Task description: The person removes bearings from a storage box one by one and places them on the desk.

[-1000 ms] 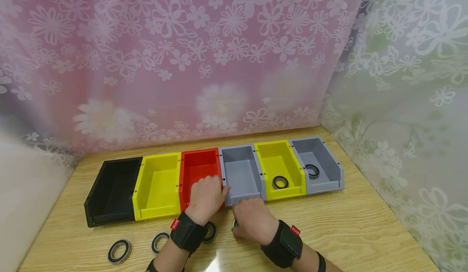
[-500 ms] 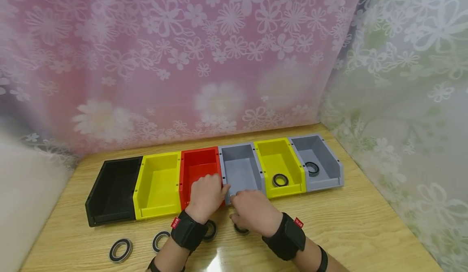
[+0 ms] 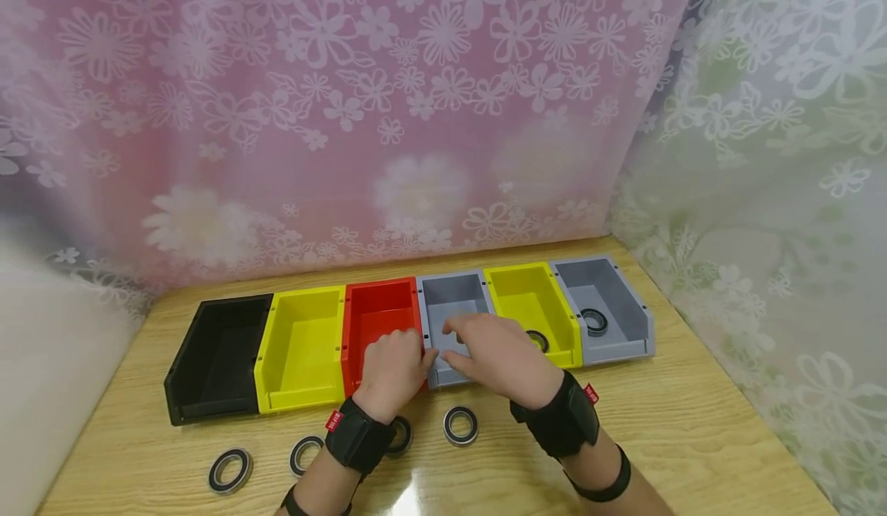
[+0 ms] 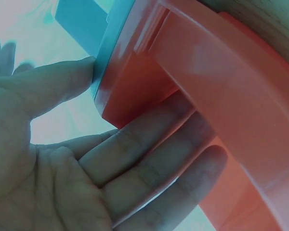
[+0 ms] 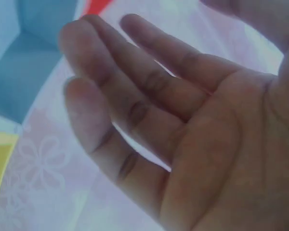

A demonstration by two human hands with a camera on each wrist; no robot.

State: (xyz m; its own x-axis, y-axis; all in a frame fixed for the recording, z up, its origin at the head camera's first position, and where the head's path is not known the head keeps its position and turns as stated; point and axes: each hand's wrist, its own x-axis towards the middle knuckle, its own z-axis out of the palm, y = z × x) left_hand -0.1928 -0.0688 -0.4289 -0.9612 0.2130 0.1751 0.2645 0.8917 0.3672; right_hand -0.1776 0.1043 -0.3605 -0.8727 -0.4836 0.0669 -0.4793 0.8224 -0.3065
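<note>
Left hand (image 3: pixel 393 371) at glossy red bin (image 3: pixel 381 312), right hand (image 3: pixel 503 356) near round bearing (image 3: pixel 460 442)

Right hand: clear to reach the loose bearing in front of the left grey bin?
Probably yes: the right hand looks empty and is close by, nothing covers the bearing, and the left hand is off to one side at the red bin.

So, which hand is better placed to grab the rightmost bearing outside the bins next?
The right hand, probably: empty and close to that bearing, while the left hand touches the red bin.
</note>
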